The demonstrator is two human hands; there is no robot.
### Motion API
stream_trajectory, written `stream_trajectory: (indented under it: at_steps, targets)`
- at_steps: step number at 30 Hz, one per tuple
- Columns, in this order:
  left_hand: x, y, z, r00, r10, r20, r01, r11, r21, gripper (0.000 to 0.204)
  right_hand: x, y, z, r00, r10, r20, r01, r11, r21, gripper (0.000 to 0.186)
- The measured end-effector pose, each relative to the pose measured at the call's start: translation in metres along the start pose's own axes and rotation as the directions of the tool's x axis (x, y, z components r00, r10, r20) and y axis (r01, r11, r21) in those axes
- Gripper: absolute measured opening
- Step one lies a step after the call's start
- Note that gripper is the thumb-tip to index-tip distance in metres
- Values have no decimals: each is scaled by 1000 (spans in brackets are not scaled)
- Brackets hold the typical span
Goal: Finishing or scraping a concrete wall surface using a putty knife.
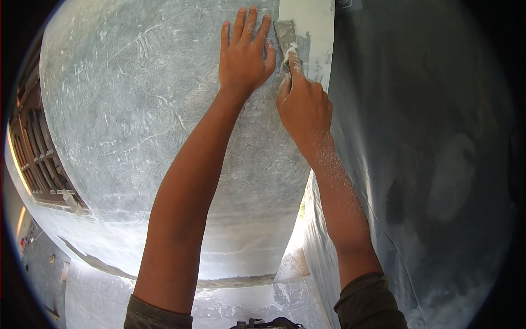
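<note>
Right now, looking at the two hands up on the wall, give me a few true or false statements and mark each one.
1. The left hand lies flat on the grey wall with fingers spread. True.
2. The right hand is empty. False: it grips a putty knife.
3. The knife's blade points up at the pale strip by the wall's corner. True.
4. Both hands hold the knife. False: only the right does; the left rests beside it.
5. White dust speckles the right forearm. True.
</note>
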State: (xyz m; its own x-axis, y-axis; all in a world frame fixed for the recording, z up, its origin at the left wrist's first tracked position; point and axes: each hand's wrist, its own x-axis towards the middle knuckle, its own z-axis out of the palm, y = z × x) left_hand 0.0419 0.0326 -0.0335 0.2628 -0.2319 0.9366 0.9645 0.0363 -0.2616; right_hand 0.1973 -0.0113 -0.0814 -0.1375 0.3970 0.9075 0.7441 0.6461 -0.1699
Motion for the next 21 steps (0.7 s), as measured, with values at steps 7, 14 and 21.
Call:
stream_trajectory:
  at_steps: [7,14,21]
  targets:
    - [3,6,6,1000,21,14,-21,1000,3,52,33,-1,-11,994,-13,-107,16,999,32,50]
    - [5,6,5,1000,16,-3,-16,1000,-2,51,25,4,-5,999,1,-44,1,999,44,47]
    - [5,4,-2,999,-13,-31,12,999,-33,51,0,-2,-9,999,-6,-45,7,1000,12,46]
